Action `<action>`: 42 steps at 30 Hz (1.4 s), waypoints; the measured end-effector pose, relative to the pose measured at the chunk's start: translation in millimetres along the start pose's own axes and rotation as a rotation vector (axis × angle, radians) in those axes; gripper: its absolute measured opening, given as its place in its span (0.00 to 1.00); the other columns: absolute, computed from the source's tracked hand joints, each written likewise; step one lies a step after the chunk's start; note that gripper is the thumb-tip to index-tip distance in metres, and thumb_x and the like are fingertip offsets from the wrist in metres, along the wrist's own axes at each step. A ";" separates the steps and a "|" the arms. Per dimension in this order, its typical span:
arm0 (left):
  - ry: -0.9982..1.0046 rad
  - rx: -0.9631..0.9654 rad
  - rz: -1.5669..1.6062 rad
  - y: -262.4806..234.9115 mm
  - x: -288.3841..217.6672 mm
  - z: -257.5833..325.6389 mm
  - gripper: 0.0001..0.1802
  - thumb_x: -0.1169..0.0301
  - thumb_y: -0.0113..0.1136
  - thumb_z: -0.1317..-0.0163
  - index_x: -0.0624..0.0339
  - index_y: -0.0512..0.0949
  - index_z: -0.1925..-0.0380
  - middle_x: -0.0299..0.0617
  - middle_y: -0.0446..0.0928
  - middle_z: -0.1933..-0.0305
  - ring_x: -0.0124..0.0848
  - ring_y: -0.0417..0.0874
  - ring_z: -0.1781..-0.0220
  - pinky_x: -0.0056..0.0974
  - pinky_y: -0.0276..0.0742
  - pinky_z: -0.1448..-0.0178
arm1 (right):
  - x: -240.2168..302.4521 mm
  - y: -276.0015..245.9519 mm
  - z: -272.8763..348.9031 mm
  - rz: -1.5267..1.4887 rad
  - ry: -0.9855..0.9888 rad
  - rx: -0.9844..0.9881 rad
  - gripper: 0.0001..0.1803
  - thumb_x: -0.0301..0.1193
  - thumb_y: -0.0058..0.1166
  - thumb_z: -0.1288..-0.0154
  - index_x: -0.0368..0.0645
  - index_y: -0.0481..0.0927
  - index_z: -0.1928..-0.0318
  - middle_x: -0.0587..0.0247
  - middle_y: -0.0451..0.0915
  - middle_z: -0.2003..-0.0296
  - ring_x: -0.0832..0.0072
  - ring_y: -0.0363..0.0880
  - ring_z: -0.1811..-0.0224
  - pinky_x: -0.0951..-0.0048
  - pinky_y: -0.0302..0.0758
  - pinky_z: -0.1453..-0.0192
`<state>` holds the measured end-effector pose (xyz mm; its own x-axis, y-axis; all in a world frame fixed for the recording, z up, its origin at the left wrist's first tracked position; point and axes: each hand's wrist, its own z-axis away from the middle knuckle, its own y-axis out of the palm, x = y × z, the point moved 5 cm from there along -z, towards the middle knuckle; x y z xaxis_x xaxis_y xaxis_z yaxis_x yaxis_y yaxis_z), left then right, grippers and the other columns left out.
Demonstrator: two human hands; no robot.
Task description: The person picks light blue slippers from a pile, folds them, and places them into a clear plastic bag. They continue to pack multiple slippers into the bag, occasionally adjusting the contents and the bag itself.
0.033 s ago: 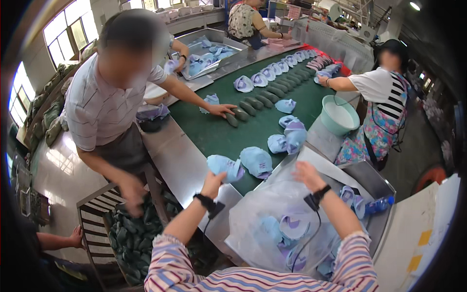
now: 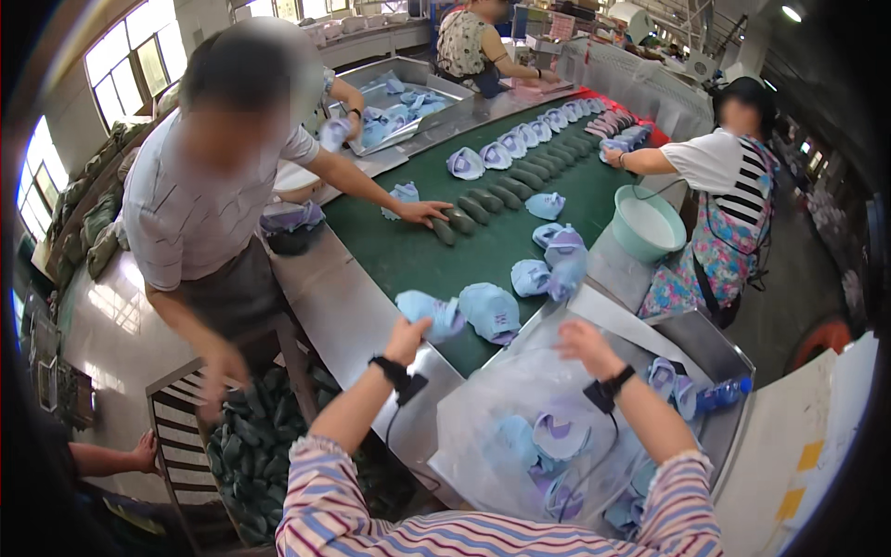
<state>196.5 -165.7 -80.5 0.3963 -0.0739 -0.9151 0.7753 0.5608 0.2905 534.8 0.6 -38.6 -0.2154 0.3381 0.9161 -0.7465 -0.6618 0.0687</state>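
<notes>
My left hand (image 2: 406, 342) is closed on the near edge of a light blue shoe upper (image 2: 429, 314) at the near left corner of the green work surface (image 2: 399, 251). Another blue upper (image 2: 489, 312) lies just right of it. My right hand (image 2: 591, 349) has its fingers apart and holds nothing, over the far side of a clear plastic bag (image 2: 473, 408). Inside the bag are several blue and lilac uppers (image 2: 560, 434). Further right, a small group of uppers (image 2: 531, 277) rests by the surface's edge.
A row of dark green shoe lasts (image 2: 506, 195) runs up the surface, beside blue uppers (image 2: 466, 163). At left, a person's hand (image 2: 429, 213) touches the nearest last; a crate (image 2: 176, 436) holds more lasts. A green basin (image 2: 648, 223) and blue bottle (image 2: 724, 393) stand right.
My right hand has dropped slightly. The person at left has swung the lower hand leftward above the crate. My left hand stays on the upper.
</notes>
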 end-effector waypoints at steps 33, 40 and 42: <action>0.582 0.923 -1.607 251.2 125.9 182.0 0.46 0.51 0.72 0.58 0.61 0.64 0.42 0.55 0.62 0.36 0.52 0.62 0.34 0.52 0.70 0.43 | -102.5 -4.4 203.7 1.357 -0.346 -0.248 0.29 0.26 0.55 0.47 0.52 0.71 0.42 0.51 0.68 0.40 0.53 0.71 0.43 0.58 0.73 0.43; 0.225 0.747 -0.932 208.4 116.4 132.1 0.12 0.68 0.60 0.41 0.65 0.80 0.64 0.42 0.82 0.64 0.32 0.81 0.61 0.37 0.75 0.54 | -98.1 -6.2 157.7 1.153 -0.382 -0.345 0.25 0.30 0.62 0.49 0.49 0.77 0.47 0.47 0.73 0.46 0.57 0.72 0.43 0.62 0.73 0.46; 0.149 0.732 -0.761 201.9 83.4 123.7 0.12 0.66 0.59 0.39 0.65 0.80 0.65 0.40 0.81 0.67 0.29 0.79 0.63 0.35 0.74 0.55 | -75.0 -3.7 162.0 0.941 -0.496 -0.354 0.23 0.32 0.63 0.47 0.43 0.78 0.49 0.51 0.77 0.49 0.61 0.74 0.44 0.66 0.73 0.46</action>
<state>446.9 -160.7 -63.5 -0.3422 -0.0670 -0.9372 0.9201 -0.2264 -0.3197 655.7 -130.7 -43.5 -0.5726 -0.5528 0.6054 -0.5725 -0.2590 -0.7779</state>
